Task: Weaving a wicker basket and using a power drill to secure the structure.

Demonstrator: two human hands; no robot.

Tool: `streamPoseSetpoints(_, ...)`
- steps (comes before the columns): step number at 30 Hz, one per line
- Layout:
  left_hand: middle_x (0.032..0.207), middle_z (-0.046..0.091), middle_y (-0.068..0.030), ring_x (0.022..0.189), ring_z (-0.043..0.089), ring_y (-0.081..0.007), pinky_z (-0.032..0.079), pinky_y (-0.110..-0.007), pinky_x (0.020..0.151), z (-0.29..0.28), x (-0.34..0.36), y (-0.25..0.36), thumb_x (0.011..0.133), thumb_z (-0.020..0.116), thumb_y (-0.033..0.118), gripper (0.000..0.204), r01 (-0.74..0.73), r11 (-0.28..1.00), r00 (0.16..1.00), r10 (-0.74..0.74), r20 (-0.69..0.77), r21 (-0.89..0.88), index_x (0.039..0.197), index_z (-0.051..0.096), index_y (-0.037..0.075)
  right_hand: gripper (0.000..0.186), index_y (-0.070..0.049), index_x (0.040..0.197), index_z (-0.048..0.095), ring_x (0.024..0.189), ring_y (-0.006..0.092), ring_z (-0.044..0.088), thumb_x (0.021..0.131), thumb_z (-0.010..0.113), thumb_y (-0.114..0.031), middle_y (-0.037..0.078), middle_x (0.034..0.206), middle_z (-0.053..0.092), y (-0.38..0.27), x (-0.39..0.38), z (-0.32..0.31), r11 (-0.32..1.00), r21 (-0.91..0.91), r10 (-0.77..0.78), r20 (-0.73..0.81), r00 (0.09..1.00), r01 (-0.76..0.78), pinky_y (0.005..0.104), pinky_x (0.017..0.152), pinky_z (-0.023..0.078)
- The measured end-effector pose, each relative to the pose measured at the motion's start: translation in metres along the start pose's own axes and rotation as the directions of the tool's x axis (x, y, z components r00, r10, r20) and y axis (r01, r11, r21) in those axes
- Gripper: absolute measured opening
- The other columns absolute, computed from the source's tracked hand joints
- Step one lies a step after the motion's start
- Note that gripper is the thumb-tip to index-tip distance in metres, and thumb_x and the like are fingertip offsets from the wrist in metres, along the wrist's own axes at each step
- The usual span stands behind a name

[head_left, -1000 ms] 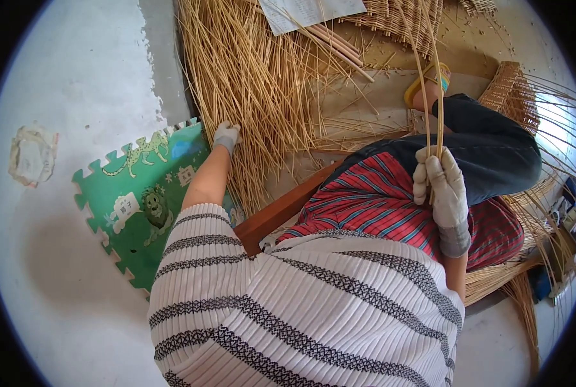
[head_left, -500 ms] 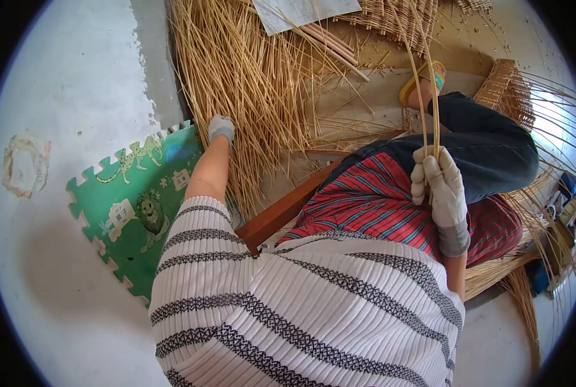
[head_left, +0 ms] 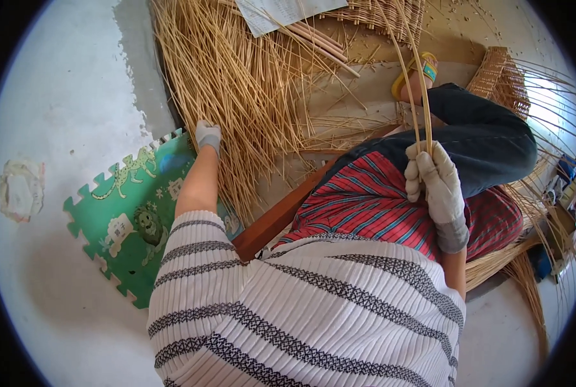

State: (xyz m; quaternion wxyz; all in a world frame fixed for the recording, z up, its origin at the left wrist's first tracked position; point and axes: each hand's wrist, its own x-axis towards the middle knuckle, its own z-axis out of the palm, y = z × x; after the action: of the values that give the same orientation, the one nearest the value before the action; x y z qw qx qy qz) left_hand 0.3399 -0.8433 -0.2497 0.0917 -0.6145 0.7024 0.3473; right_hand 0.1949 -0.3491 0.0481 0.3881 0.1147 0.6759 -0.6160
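Note:
My right hand [head_left: 439,184], in a white glove with a grey cuff, is closed round a few long wicker rods [head_left: 412,80]. They rise upright from the fist and bow slightly at the top, above my lap. My left hand [head_left: 208,134], gloved the same way, is at the left edge of a large heap of loose straw-coloured rods [head_left: 256,97]. Its fingers look curled, and what lies inside them is hidden.
A green foam mat [head_left: 117,235] with animal pictures lies at the left. A reddish wooden bar [head_left: 278,216] runs beside my lap. Farther off are a paper sheet [head_left: 278,14], thicker rods [head_left: 317,42] and woven wicker pieces [head_left: 494,80]. Rod bundles [head_left: 526,290] lie at right.
The whole view has shifted slightly, with the heap now further left. My left hand sits a little nearer to me along the heap's edge. My right hand keeps its grip on the rods.

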Motion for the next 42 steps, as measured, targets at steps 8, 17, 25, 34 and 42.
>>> streamPoseSetpoints(8, 0.085, 0.063, -0.0112, 0.065, 0.062, -0.0217, 0.054, -0.037, 0.061, -0.032, -0.014, 0.028, 0.097, 0.054, 0.005, 0.016, -0.301, 0.757, 0.952, 0.278, -0.131, -0.580, 0.111, 0.046, 0.003, 0.025, -0.001, 0.112, 0.055, 0.060, 0.0052, 0.054, 0.107, 0.043, -0.022, 0.001, 0.079, 0.057, 0.000, -0.005, -0.009, 1.000, 0.023, -0.019, 0.037, 0.999, 0.018, 0.0200, 0.054, 0.048)
streamPoseSetpoints(17, 0.112, 0.065, -0.0247, 0.090, 0.071, -0.0304, 0.062, -0.039, 0.079, -0.029, -0.117, 0.180, 0.101, 0.051, 0.008, 0.015, 0.086, 0.647, 0.748, 0.460, 0.478, -0.757, 0.110, 0.050, -0.004, 0.026, 0.000, 0.114, 0.055, 0.064, 0.0084, 0.060, 0.107, 0.042, -0.021, 0.005, 0.083, 0.061, 0.007, -0.007, -0.020, 0.987, 0.162, -0.030, 0.053, 0.998, 0.021, 0.0219, 0.055, 0.052)
streamPoseSetpoints(25, 0.121, 0.064, -0.0176, 0.110, 0.066, -0.0331, 0.060, -0.040, 0.088, 0.005, -0.276, 0.244, 0.101, 0.052, 0.009, 0.016, 0.255, 0.731, 0.375, 0.528, 0.762, -0.633, 0.117, 0.048, 0.008, 0.018, 0.002, 0.118, 0.049, 0.100, 0.0215, 0.066, 0.104, 0.041, -0.006, 0.015, 0.113, 0.063, 0.000, 0.021, 0.000, 0.939, 0.342, -0.021, 0.139, 0.990, -0.028, 0.0336, 0.085, 0.058)
streamPoseSetpoints(34, 0.125, 0.062, -0.0147, 0.111, 0.065, -0.0299, 0.058, -0.043, 0.094, 0.008, -0.323, 0.285, 0.103, 0.048, 0.016, 0.034, 0.106, 0.684, 0.258, 0.682, 0.684, -0.722, 0.136, 0.044, 0.012, 0.024, -0.005, 0.128, 0.048, 0.100, 0.0203, 0.067, 0.105, 0.042, -0.009, 0.009, 0.109, 0.063, 0.008, 0.020, -0.005, 0.931, 0.335, -0.061, 0.528, 0.847, -0.142, 0.0306, 0.084, 0.058)
streamPoseSetpoints(42, 0.099, 0.060, -0.0080, 0.101, 0.066, -0.0258, 0.050, -0.058, 0.103, 0.017, -0.408, 0.328, 0.104, 0.045, 0.011, 0.042, 0.080, 0.599, -0.067, 0.801, 0.595, -0.797, 0.144, 0.035, 0.017, 0.035, -0.003, 0.129, 0.050, 0.091, 0.0220, 0.069, 0.096, 0.060, -0.012, 0.011, 0.099, 0.066, -0.011, -0.024, -0.042, 0.696, -0.542, -0.501, 0.105, 0.859, 0.471, 0.0361, 0.079, 0.054)
